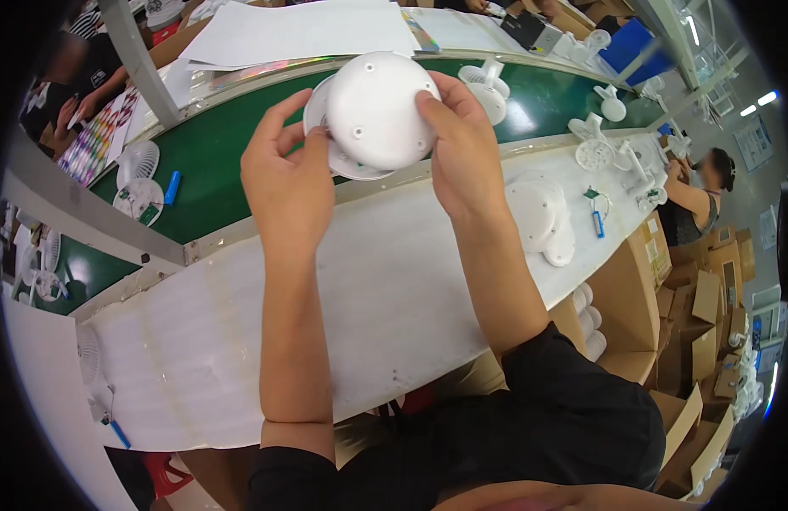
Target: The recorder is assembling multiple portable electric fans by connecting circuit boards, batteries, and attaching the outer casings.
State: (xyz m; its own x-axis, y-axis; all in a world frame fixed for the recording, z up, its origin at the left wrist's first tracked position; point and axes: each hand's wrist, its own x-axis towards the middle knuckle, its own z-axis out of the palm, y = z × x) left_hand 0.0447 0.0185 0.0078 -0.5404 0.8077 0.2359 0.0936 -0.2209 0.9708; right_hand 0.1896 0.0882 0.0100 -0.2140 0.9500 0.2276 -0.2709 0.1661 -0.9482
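Observation:
Both hands are raised over the far edge of the white work surface, in front of the green belt. A white round plastic base cover (379, 109) with small screw holes is between them. Behind it, partly hidden, is a second round white part (357, 170) with a rim. My left hand (290, 175) is closed on the left edge of these parts, its thumb at the gap between them. My right hand (464, 140) grips the cover's right edge, thumb on its face and fingers behind.
A green conveyor belt (208, 194) carries white fan parts (488, 94) and a blue battery (172, 187). Right of my right arm lie stacked white covers (537, 213) and another blue battery (598, 224). Cardboard boxes (620, 302) stand at right; a co-worker (701, 194) works beyond.

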